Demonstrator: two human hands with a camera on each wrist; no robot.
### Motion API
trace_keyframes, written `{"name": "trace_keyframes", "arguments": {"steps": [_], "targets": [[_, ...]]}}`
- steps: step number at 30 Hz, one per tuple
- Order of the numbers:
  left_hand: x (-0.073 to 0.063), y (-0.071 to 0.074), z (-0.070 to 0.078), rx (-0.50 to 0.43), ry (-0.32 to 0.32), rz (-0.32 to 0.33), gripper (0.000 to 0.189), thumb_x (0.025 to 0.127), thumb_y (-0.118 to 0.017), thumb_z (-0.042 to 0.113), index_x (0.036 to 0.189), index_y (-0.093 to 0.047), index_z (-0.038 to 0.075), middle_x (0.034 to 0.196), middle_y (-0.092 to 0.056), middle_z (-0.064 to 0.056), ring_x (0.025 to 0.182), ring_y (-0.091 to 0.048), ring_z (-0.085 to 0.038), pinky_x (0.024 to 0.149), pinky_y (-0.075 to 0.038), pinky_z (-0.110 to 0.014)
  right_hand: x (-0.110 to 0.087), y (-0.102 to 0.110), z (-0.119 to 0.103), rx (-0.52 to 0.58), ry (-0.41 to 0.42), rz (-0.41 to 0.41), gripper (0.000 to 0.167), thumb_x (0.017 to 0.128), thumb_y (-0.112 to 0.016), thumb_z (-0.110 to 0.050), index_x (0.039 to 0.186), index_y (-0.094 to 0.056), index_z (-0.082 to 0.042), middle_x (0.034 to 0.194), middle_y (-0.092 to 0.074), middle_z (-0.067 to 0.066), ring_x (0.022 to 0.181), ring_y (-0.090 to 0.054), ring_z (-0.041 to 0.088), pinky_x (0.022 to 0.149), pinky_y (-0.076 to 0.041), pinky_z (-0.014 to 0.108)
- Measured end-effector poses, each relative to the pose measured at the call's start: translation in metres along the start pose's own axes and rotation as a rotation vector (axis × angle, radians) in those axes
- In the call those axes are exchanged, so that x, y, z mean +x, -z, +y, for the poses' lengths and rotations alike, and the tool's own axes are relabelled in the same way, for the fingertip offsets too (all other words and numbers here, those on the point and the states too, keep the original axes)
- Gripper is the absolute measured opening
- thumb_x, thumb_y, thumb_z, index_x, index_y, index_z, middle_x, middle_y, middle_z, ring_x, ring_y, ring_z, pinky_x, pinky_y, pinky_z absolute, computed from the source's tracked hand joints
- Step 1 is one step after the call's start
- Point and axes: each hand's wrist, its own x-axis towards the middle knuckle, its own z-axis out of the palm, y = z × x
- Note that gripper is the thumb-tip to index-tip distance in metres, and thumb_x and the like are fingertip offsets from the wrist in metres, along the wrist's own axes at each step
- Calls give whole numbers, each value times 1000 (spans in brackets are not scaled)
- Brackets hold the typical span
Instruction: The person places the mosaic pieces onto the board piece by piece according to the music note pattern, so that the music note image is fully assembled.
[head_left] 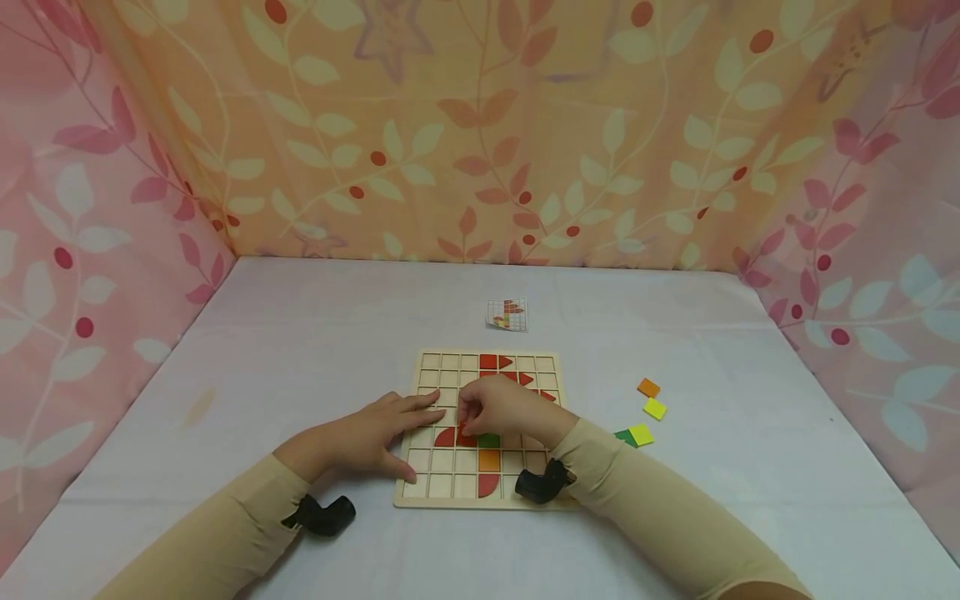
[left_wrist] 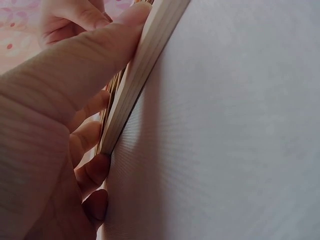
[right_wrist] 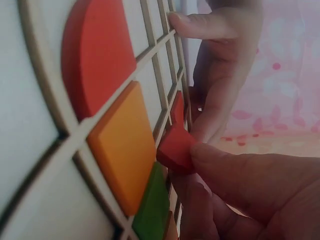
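Note:
A wooden grid board lies on the white cloth. My right hand pinches a red tile between thumb and fingers, at the board's surface in the row with a red quarter-round piece and a green tile. Below the green one sit an orange tile and another red quarter-round piece. Fingers spread, my left hand rests on the board's left side; its thumb touches the edge in the left wrist view. Red squares and triangles fill upper cells, partly hidden by my right hand.
A small printed pattern card lies behind the board. Right of the board are an orange tile, a yellow tile, and another yellow tile beside a green piece. Flowered cloth hangs around the table's back and sides.

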Motion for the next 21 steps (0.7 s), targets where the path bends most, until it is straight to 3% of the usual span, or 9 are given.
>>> {"name": "trace_keyframes", "arguments": {"steps": [21], "targets": [[-1, 0, 1, 21, -13, 9, 86, 72, -64, 60, 143, -33, 23, 151, -19, 1, 114, -33, -15, 94, -33, -38, 0, -3, -3, -76, -26, 17, 12, 77, -71, -8, 68, -66, -15, 61, -56, -10, 60, -47, 8, 56, -39, 22]]}}
